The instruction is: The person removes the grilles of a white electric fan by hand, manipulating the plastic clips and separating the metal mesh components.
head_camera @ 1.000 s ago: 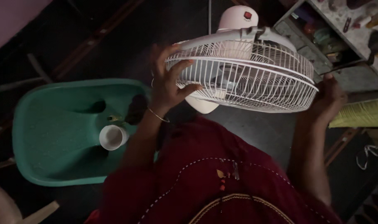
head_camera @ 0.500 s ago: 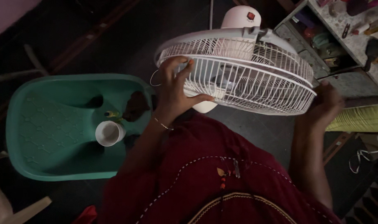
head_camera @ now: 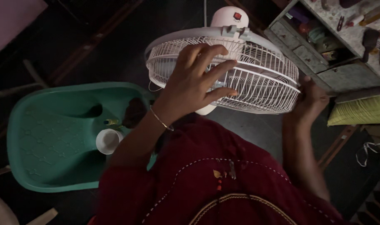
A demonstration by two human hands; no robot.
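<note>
A white table fan (head_camera: 256, 79) with a wire grille lies tilted face-up above my lap, its motor housing with a red button (head_camera: 237, 16) at the top. My left hand (head_camera: 194, 81) rests spread on the front grille, fingers apart over the wires. My right hand (head_camera: 311, 100) grips the grille's rim on the right side. I wear a dark red garment with white stitching.
A green plastic chair (head_camera: 44, 137) lies at the left, with a white cup (head_camera: 107, 141) and a dark cloth (head_camera: 133, 111) on it. A grey cabinet (head_camera: 319, 54) with cluttered shelves stands at the upper right. A yellow-green cushion (head_camera: 361, 110) sits beside it. The floor is dark.
My left hand slid from the grille's left rim up onto its front face. The fan shifted slightly left and tilted. My right hand stayed on the right rim.
</note>
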